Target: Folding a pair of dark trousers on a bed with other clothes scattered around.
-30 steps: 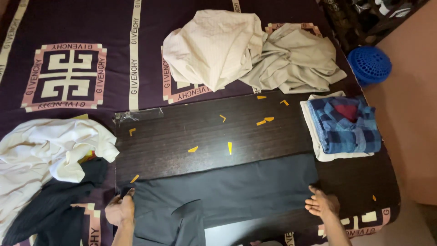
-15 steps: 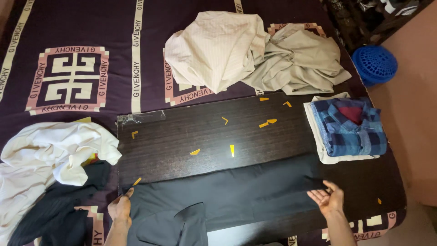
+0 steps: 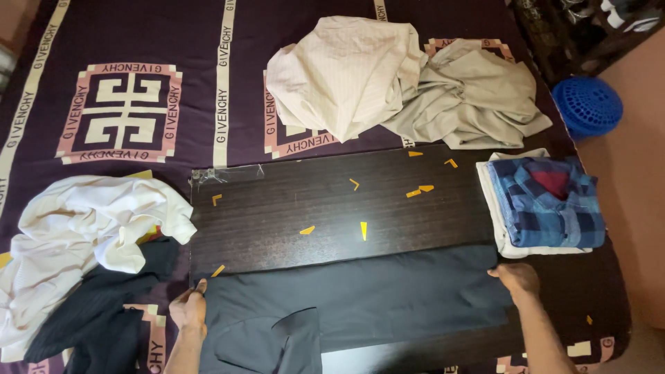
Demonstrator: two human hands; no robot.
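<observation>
Right hand [image 3: 517, 278] was open a second ago, now it's closed on the dark shirt's [image 3: 360, 294] right edge; left hand [image 3: 188, 307] still pinches the left edge.

garment [image 3: 360, 294] on board [image 3: 332, 208]

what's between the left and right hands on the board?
Head view: only the dark grey garment spans from the left hand to the right hand; each hand grips an edge of it.
</observation>
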